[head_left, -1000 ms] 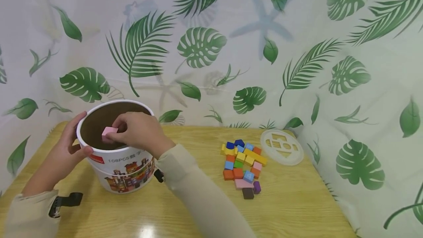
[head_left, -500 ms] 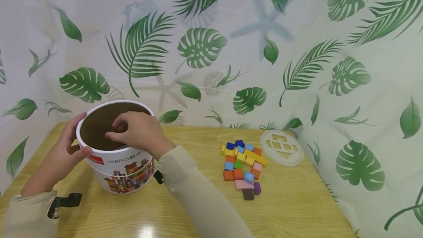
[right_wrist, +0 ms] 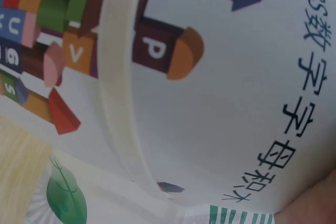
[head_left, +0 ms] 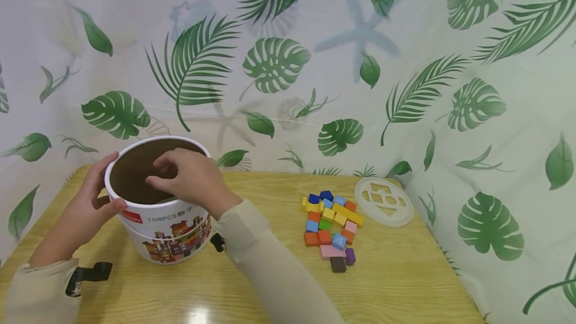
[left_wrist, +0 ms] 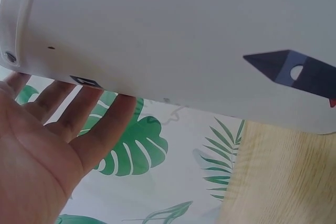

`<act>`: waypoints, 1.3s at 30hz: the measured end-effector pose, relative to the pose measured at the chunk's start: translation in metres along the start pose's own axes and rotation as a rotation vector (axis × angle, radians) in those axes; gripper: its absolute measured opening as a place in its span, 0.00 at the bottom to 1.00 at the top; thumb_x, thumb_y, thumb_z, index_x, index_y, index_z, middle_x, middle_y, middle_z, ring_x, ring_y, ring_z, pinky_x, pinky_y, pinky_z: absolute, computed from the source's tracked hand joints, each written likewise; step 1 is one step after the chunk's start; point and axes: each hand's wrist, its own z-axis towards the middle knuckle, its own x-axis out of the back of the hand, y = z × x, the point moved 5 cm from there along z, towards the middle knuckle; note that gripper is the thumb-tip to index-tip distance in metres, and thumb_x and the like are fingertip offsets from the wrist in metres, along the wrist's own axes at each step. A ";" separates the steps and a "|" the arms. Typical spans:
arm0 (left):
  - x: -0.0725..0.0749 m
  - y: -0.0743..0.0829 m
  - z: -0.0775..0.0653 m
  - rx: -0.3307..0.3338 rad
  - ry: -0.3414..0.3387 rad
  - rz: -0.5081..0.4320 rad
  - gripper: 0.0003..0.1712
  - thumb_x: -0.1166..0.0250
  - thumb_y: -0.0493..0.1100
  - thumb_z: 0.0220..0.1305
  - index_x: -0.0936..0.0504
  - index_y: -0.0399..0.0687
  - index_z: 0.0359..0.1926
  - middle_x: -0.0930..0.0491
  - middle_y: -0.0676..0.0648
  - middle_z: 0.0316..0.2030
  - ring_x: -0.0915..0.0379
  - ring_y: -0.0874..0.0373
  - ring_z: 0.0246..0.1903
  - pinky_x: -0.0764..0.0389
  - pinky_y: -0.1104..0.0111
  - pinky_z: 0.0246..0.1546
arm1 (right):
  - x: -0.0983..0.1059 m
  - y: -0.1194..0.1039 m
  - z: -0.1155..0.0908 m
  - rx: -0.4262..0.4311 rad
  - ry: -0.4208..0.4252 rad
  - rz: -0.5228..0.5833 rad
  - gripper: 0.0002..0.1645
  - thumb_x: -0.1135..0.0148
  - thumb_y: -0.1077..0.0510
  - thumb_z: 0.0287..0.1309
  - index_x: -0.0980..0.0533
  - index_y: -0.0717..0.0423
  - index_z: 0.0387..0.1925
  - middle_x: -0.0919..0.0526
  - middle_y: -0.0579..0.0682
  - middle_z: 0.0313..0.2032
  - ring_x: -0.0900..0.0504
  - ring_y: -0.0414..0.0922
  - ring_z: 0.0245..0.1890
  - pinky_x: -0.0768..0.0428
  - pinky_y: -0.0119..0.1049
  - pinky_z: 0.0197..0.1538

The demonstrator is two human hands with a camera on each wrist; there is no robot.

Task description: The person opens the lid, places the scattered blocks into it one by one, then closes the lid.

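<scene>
A white round toy-block bucket (head_left: 166, 234), printed with coloured blocks and "108PCS", stands at the left of the table. My left hand (head_left: 87, 206) holds it at its left side, thumb at the front of the rim and fingers along the outer wall. In the left wrist view, those fingertips (left_wrist: 126, 100) press against the white wall. Over the bucket's mouth is my right hand (head_left: 191, 174), its wrist above the near right rim. Thumb and fingers are bent loosely and apart, with nothing between them. The bucket's floor is hidden from view.
Several coloured wooden blocks (head_left: 324, 238) lie grouped on the wooden table (head_left: 405, 284), right of the bucket. Behind them is a round whitish lid (head_left: 402, 216) with shaped cut-outs. A leaf-patterned curtain (head_left: 288, 129) hangs along the table's back and sides.
One second ago my right hand pinched a pink block over the bucket's mouth. It let go, and the block is out of sight; the right hand has barely moved. The left hand stays on the bucket.
</scene>
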 end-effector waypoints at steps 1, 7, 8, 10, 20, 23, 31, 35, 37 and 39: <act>0.000 0.001 0.000 -0.012 0.006 -0.004 0.53 0.34 0.45 0.73 0.60 0.65 0.84 0.49 0.38 0.77 0.48 0.59 0.70 0.33 0.85 0.50 | 0.000 0.000 0.000 0.005 0.015 0.006 0.22 0.33 0.33 0.64 0.16 0.37 0.53 0.16 0.29 0.46 0.20 0.27 0.48 0.25 0.25 0.53; 0.003 0.002 0.001 -0.038 0.026 -0.013 0.52 0.34 0.46 0.73 0.58 0.63 0.84 0.48 0.38 0.76 0.48 0.71 0.65 0.34 0.87 0.49 | 0.006 -0.001 -0.004 0.066 0.129 0.061 0.21 0.33 0.39 0.66 0.16 0.41 0.55 0.15 0.34 0.46 0.20 0.29 0.48 0.25 0.22 0.53; 0.003 0.001 0.001 -0.034 0.025 -0.013 0.52 0.34 0.46 0.73 0.58 0.63 0.84 0.48 0.39 0.76 0.48 0.70 0.65 0.34 0.87 0.49 | 0.007 -0.001 -0.006 0.083 0.150 0.072 0.21 0.32 0.39 0.66 0.16 0.43 0.55 0.15 0.34 0.46 0.20 0.30 0.48 0.26 0.22 0.53; 0.003 0.000 0.000 -0.033 0.024 -0.014 0.52 0.34 0.45 0.72 0.58 0.63 0.84 0.48 0.38 0.76 0.48 0.69 0.66 0.34 0.88 0.49 | 0.008 -0.001 -0.009 0.120 0.195 0.097 0.21 0.31 0.41 0.66 0.16 0.44 0.55 0.14 0.36 0.46 0.19 0.30 0.48 0.26 0.20 0.53; 0.006 -0.003 0.001 -0.027 0.039 0.011 0.52 0.33 0.44 0.72 0.57 0.65 0.83 0.46 0.39 0.75 0.46 0.70 0.64 0.33 0.88 0.47 | 0.011 0.000 -0.023 0.291 0.347 0.212 0.18 0.27 0.49 0.64 0.15 0.53 0.51 0.13 0.44 0.46 0.18 0.34 0.48 0.28 0.18 0.55; 0.005 -0.003 -0.001 -0.017 0.032 0.011 0.52 0.34 0.45 0.72 0.58 0.65 0.84 0.47 0.37 0.75 0.46 0.70 0.64 0.33 0.88 0.47 | 0.014 0.001 -0.029 0.321 0.350 0.214 0.19 0.27 0.50 0.64 0.15 0.55 0.51 0.13 0.46 0.48 0.18 0.36 0.51 0.29 0.19 0.58; 0.001 -0.001 -0.005 -0.019 0.031 0.010 0.51 0.34 0.46 0.73 0.58 0.64 0.84 0.48 0.39 0.76 0.47 0.69 0.65 0.34 0.88 0.49 | 0.039 0.025 -0.062 0.388 0.407 0.176 0.21 0.25 0.51 0.61 0.15 0.56 0.53 0.16 0.47 0.49 0.21 0.41 0.53 0.27 0.24 0.60; 0.001 -0.003 -0.007 -0.016 0.028 0.017 0.51 0.35 0.45 0.73 0.59 0.66 0.83 0.48 0.40 0.77 0.48 0.67 0.67 0.35 0.88 0.50 | 0.053 0.055 -0.081 0.356 0.417 0.148 0.22 0.24 0.52 0.61 0.16 0.55 0.54 0.16 0.47 0.50 0.21 0.42 0.54 0.24 0.28 0.60; 0.000 -0.003 -0.006 -0.019 0.024 0.016 0.52 0.35 0.45 0.73 0.59 0.67 0.83 0.48 0.41 0.77 0.48 0.66 0.67 0.35 0.88 0.50 | 0.058 0.075 -0.092 0.336 0.412 0.102 0.23 0.24 0.52 0.61 0.16 0.55 0.55 0.17 0.48 0.50 0.20 0.43 0.53 0.22 0.31 0.58; -0.001 -0.004 -0.005 -0.024 0.022 0.017 0.52 0.34 0.45 0.73 0.59 0.67 0.83 0.48 0.43 0.77 0.48 0.67 0.67 0.34 0.88 0.49 | 0.060 0.100 -0.106 0.310 0.403 0.050 0.23 0.24 0.51 0.60 0.17 0.55 0.55 0.17 0.48 0.50 0.20 0.44 0.52 0.20 0.34 0.56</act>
